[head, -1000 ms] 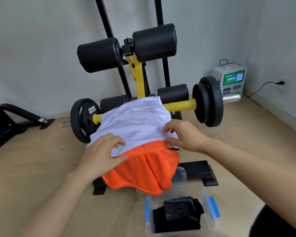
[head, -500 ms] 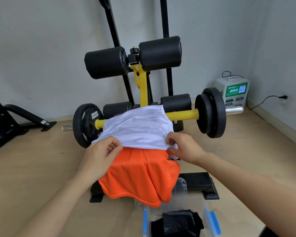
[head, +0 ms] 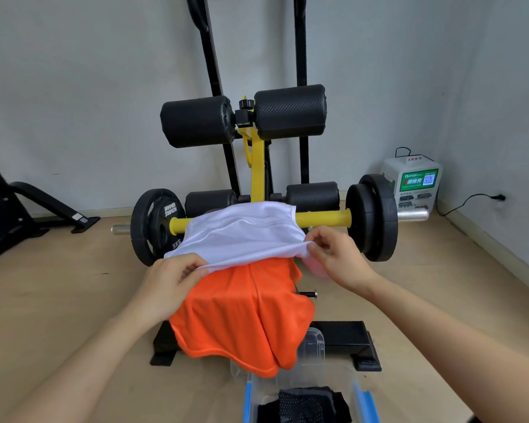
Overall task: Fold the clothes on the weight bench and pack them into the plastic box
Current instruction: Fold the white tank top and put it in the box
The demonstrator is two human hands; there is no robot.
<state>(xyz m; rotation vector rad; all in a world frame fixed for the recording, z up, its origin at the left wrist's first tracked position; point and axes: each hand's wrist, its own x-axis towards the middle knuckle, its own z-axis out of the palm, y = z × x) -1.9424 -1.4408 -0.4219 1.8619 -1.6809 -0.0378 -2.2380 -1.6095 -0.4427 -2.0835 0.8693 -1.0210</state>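
Observation:
A white garment (head: pixel 242 236) lies on top of an orange garment (head: pixel 242 315), both draped over the near end of the weight bench (head: pixel 257 166). My left hand (head: pixel 168 282) pinches the white garment's near left edge. My right hand (head: pixel 336 257) pinches its near right edge, lifting it off the orange one. A bit of pink cloth (head: pixel 316 270) shows under my right hand. The clear plastic box (head: pixel 312 346) with blue latches stands on the floor below the bench, with a folded black garment (head: pixel 306 406) inside.
A yellow bar with black weight plates (head: pixel 371 218) crosses behind the clothes. Black roller pads (head: pixel 245 119) stand above. A white charging unit (head: pixel 413 184) sits in the right corner with a cable to the wall. Black equipment (head: pixel 0 215) is at left on the wooden floor.
Both hands went from pressing on the white garment to pinching its near edge and raising it. The view has tilted up, so the box sits lower in frame.

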